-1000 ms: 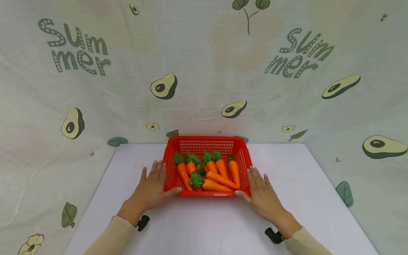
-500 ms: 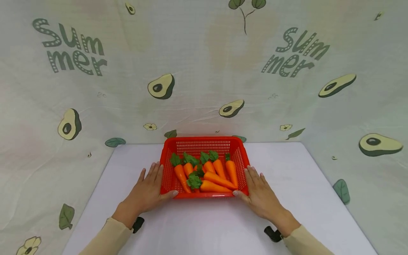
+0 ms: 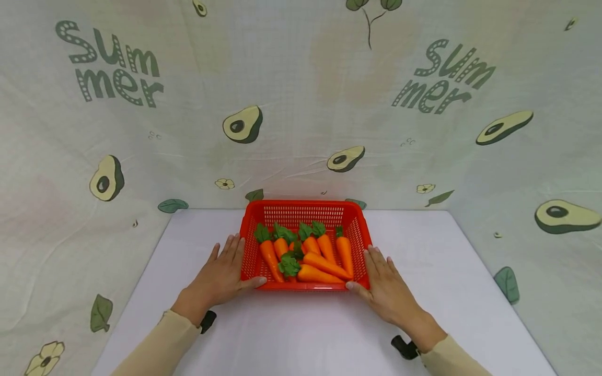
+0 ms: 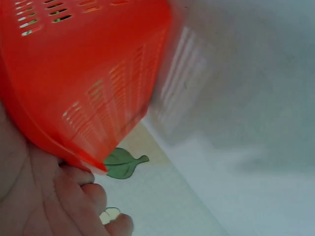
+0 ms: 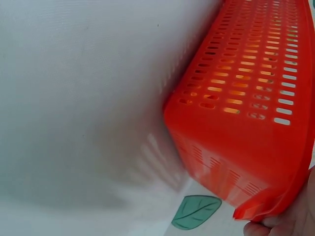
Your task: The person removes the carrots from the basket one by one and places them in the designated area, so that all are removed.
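A red perforated plastic basket (image 3: 302,286) stands on the white table in the head view. Several orange carrots (image 3: 345,250) with green leafy tops lie inside it, some overlapping. My left hand (image 3: 223,274) rests against the basket's left side, fingers straight and thumb along the front rim. Against the right side lies my right hand (image 3: 390,290), its fingers also straight and its thumb at the front right corner. Both wrist views show fingers at the overhanging rim, outside the slotted walls (image 4: 118,98). The basket's underside is hidden.
Behind the table (image 3: 301,334) hangs a pale cloth (image 3: 291,78) printed with avocados, leaves and lettering. It also rises along both sides. The basket stands near the table's back edge. A black device (image 3: 404,347) is strapped at each wrist.
The head view shifts slightly sideways and back. Hands, basket and carrots keep their places relative to one another.
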A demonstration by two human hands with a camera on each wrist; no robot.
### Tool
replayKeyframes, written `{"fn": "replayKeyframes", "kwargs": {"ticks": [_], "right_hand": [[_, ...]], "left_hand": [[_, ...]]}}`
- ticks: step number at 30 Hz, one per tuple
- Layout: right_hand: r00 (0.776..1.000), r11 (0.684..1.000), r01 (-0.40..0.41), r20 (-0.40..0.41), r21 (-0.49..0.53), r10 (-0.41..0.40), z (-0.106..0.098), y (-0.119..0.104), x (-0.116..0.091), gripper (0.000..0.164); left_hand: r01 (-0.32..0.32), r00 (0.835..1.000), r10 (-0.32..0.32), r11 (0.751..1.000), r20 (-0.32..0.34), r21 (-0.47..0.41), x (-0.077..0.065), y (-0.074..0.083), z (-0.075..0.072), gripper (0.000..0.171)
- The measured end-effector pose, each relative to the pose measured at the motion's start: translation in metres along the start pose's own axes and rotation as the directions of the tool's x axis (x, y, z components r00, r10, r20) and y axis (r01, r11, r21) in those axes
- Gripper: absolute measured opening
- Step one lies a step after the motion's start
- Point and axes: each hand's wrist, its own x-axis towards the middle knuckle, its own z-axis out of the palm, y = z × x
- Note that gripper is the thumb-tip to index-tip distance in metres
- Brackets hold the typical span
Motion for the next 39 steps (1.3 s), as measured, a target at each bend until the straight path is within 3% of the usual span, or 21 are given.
{"fn": "replayKeyframes", "kwargs": {"ticks": [5, 13, 18, 22, 24, 32, 39], "right_hand": [[0.997, 0.998, 0.061, 0.049, -0.032, -0.059, -0.020, -0.003, 0.011, 0.093], [0.970, 0.992, 0.124, 0.216, -0.032, -0.114, -0.076, -0.004, 0.061, 0.073], [0.936, 0.969, 0.242, 0.248, 0.057, -0.249, -0.093, -0.020, 0.095, 0.074], [0.883, 0.932, 0.305, 0.309, 0.195, -0.354, -0.092, -0.039, 0.122, 0.077], [0.857, 0.922, 0.296, 0.357, 0.251, -0.372, -0.088, -0.046, 0.133, 0.078], [0.758, 0.909, 0.129, 0.552, 0.395, -0.348, -0.064, -0.049, 0.153, 0.074], [0.718, 0.922, 0.034, 0.632, 0.386, -0.291, -0.042, -0.045, 0.155, 0.074]], "left_hand": [[0.014, 1.000, -0.014, 1.000, -0.018, -0.013, -0.004, -0.003, 0.000, 0.126], [0.043, 0.999, -0.043, 0.999, -0.027, -0.030, -0.007, -0.008, 0.003, 0.127], [0.049, 0.998, -0.050, 0.998, -0.025, -0.024, -0.004, -0.011, 0.005, 0.127], [0.054, 0.998, -0.054, 0.998, -0.019, -0.021, -0.002, -0.013, 0.007, 0.126], [0.052, 0.999, -0.052, 0.998, -0.014, -0.025, 0.000, -0.012, 0.008, 0.126], [0.046, 0.999, -0.046, 0.998, 0.010, -0.032, 0.006, -0.006, 0.007, 0.126], [0.048, 0.999, -0.047, 0.998, 0.024, -0.040, 0.003, -0.003, 0.007, 0.128]]}}
